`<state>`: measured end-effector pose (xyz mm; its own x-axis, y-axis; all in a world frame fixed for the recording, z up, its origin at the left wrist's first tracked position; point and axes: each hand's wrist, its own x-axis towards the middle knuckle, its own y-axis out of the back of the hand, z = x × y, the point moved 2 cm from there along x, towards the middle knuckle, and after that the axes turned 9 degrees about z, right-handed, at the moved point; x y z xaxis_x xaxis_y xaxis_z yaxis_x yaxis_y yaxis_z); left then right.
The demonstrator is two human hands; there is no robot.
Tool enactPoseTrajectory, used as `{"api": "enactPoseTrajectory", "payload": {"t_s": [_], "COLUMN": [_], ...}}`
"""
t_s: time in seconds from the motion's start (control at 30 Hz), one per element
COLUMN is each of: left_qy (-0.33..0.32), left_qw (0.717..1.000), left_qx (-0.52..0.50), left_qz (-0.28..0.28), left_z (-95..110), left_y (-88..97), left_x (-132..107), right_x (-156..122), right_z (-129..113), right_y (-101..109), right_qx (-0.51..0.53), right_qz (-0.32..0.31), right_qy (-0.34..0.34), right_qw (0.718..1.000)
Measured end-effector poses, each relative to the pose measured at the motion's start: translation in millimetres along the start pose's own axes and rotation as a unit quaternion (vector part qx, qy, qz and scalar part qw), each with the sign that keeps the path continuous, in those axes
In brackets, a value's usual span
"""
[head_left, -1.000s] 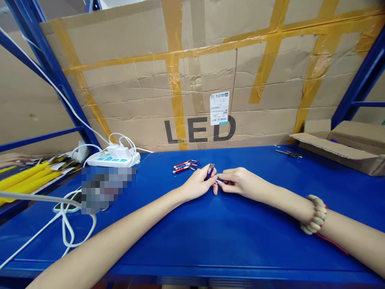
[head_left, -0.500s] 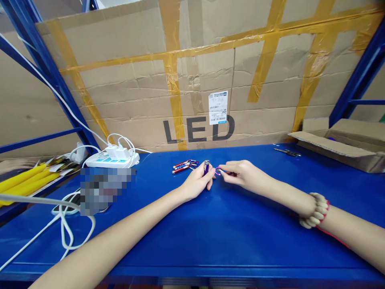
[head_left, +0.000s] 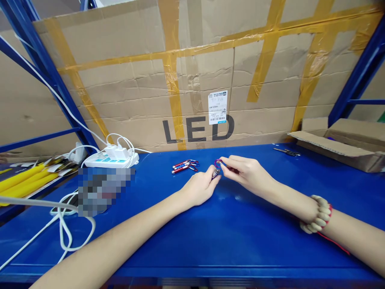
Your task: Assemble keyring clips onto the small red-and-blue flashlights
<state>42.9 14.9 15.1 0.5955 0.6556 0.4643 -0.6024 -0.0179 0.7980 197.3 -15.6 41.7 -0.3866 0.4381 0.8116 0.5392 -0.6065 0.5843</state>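
My left hand [head_left: 201, 186] is closed around a small purple penlight [head_left: 215, 174], its silver end showing past the thumb. Just to the right, my right hand [head_left: 246, 170] pinches a purple carabiner clip [head_left: 217, 162] between thumb and fingertips. The clip's curved end sits right by the penlight's silver end; whether the two are joined I cannot tell. Beyond my left hand, a few red and blue penlights [head_left: 180, 165] lie together on the blue tabletop [head_left: 240, 237], with carabiner clips at their right ends.
Keys [head_left: 287, 152] lie at the back right, before an open cardboard box [head_left: 337, 146]. A white power strip [head_left: 112, 160] with plugs and loose white cables [head_left: 64, 228] occupies the left, by a blurred-out item [head_left: 105, 190]. A large taped cardboard sheet [head_left: 135, 92] stands behind.
My left hand has turned and shifted slightly right, tipping the penlight from upright so its silver end points toward the clip. My right hand has raised the clip a little.
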Motion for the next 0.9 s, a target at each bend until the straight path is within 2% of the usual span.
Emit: {"api": "enactPoseTrajectory", "payload": {"t_s": [0.4, 0.7, 0.8, 0.9], "left_qy": [0.020, 0.059, 0.066, 0.084], "left_qw": [0.996, 0.994, 0.994, 0.991], "left_qx": [0.082, 0.079, 0.074, 0.093], "left_qz": [-0.001, 0.038, 0.051, 0.047], "left_z": [2.4, 0.5, -1.3, -3.2], "left_y": [-0.2, 2.7, 2.6, 2.6], "left_x": [-0.2, 0.4, 0.3, 0.2], "right_x": [-2.1, -1.1, -1.5, -3.7], "right_z": [0.3, -1.3, 1.9, 7.5], "right_y": [-4.6, -4.6, -5.6, -8.1], "right_qx": [0.045, 0.063, 0.071, 0.079], "right_qz": [-0.030, -0.031, -0.054, -0.110], "right_qy": [-0.022, -0.045, -0.058, -0.053], "right_qw": [0.998, 0.996, 0.994, 0.989]}}
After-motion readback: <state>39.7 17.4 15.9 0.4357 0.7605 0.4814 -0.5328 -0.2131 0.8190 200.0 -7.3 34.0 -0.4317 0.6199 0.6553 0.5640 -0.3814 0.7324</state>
